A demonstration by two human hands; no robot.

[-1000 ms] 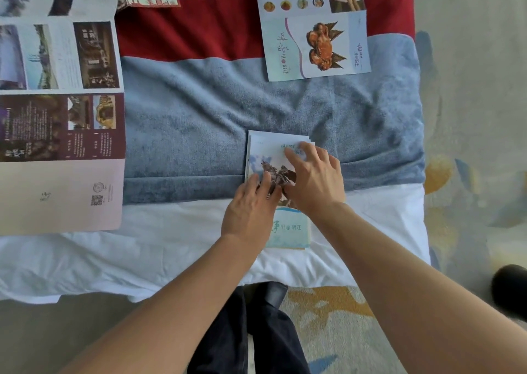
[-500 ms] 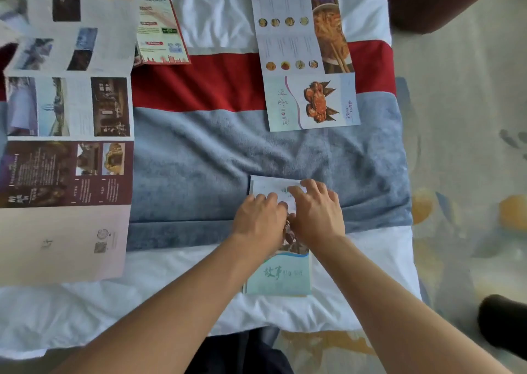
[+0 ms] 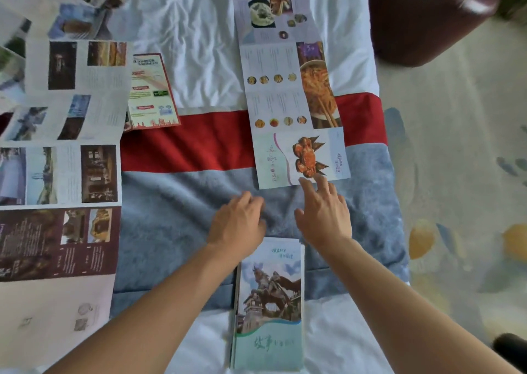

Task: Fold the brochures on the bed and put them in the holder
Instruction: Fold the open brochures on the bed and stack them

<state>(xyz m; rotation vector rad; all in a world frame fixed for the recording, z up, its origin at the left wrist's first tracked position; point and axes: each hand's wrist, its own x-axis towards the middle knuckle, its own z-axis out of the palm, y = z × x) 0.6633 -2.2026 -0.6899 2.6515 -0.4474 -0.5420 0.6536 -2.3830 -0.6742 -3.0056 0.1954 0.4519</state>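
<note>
Brochures everywhere on this bed, and one looks finished: the folded brochure with the horse statue on its cover lies flat near the bed's near edge, straddling the grey blanket and the white sheet, long axis running straight away from the person, title end nearest them. No hand is on it. The right hand stretches forward with fingers spread and straight, fingertips at the near edge of the crab brochure, a long unfolded strip that runs away up the bed across the red band. The left hand hovers low over the grey blanket, fingers loosely curled, holding nothing. Left to do, by my reckoning: plenty. The crab strip needs folding, the big maroon brochure sprawls open on the left, and a red-bordered leaflet sits beside it. The holder is nowhere in view, so nothing appears stowed yet.
</note>
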